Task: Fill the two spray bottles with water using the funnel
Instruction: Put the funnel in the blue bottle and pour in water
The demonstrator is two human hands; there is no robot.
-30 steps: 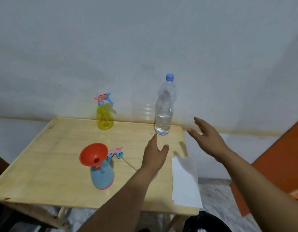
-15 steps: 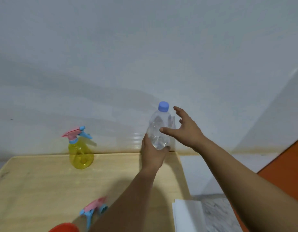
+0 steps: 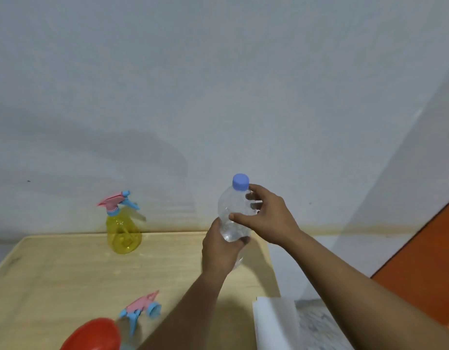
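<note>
wooden table (image 3: 66, 274), yellow spray bottle (image 3: 123, 234), trigger head (image 3: 142, 308)

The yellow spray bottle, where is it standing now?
In the head view the yellow spray bottle stands upright at the far edge of the wooden table, by the wall, left of the water bottle.
</note>
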